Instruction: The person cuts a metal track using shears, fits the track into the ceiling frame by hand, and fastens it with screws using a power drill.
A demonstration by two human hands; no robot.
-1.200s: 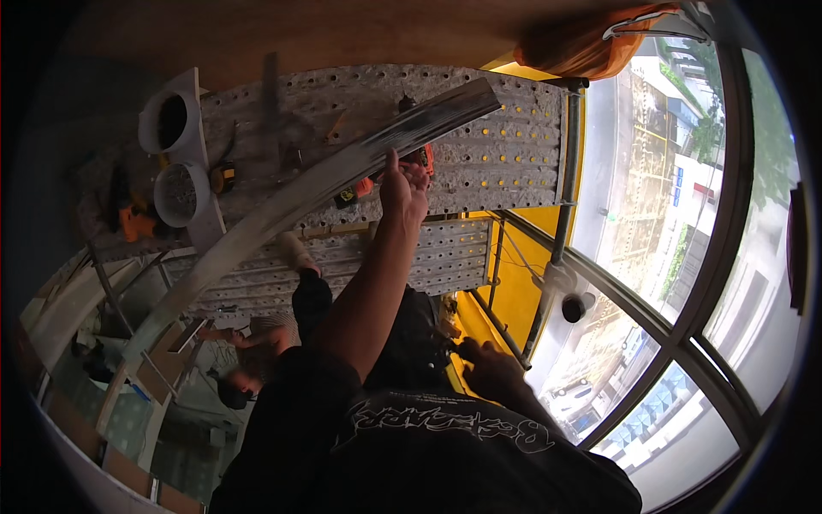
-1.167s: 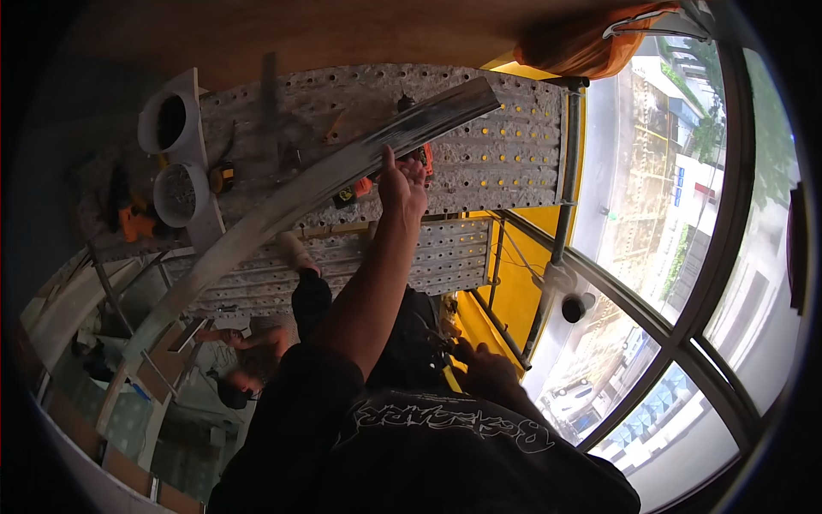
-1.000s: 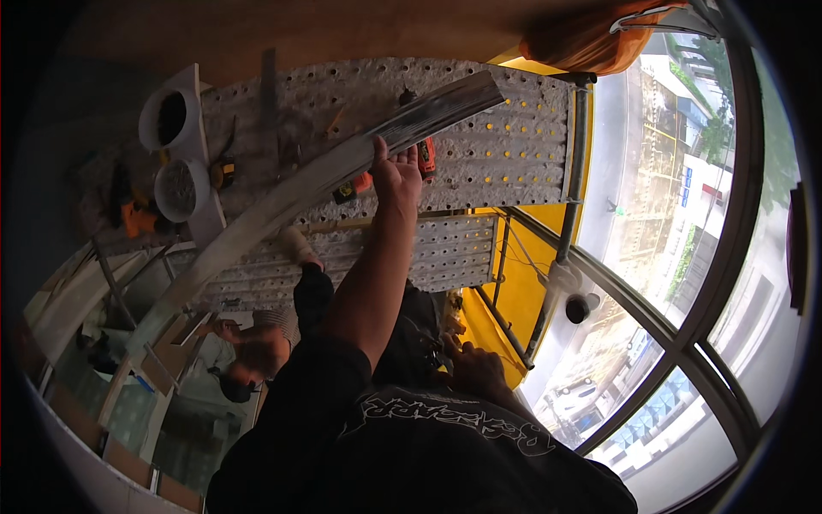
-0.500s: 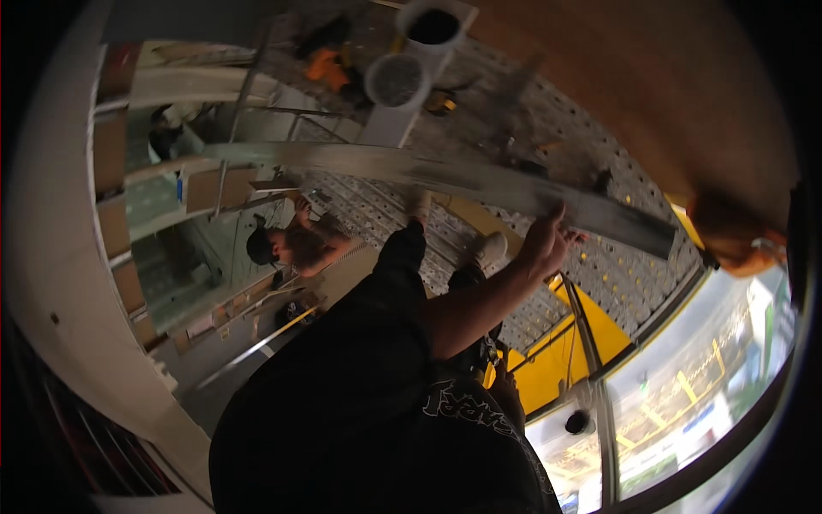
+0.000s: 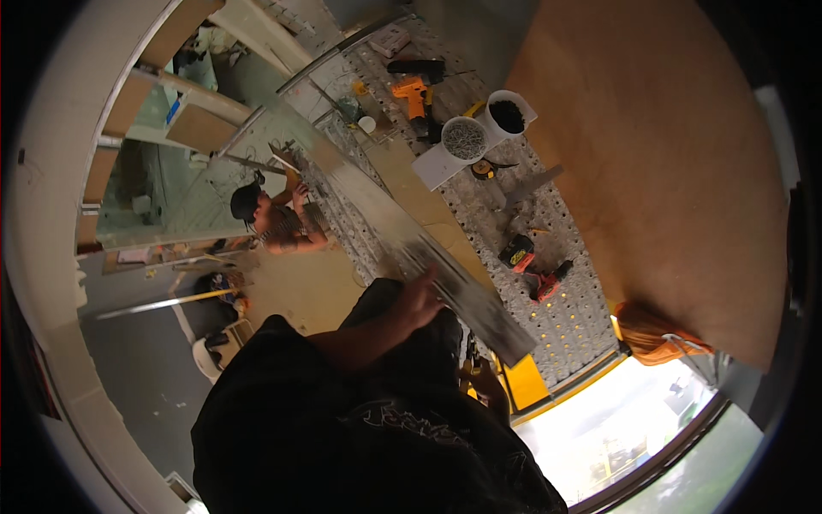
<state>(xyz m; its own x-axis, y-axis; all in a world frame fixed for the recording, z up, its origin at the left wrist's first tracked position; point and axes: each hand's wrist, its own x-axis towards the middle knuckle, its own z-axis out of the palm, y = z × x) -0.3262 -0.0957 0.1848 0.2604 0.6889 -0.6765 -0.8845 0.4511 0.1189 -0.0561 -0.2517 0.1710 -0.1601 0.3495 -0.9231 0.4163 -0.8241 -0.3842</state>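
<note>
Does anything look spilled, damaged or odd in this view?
Nothing looks plainly spilled. What stands out is the long grey strip: dark, patchy streaks beside the left hand make its surface look uneven; dirt or damage, I cannot tell.

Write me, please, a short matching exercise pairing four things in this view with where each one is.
1. long flat strip
2. white tub of metal fasteners
3. red cordless drill
4. black cap

A. worn by a co-worker
B. directly on the perforated platform
C. at the left hand
D. on a white board

Pairs: 1-C; 2-D; 3-B; 4-A
</note>
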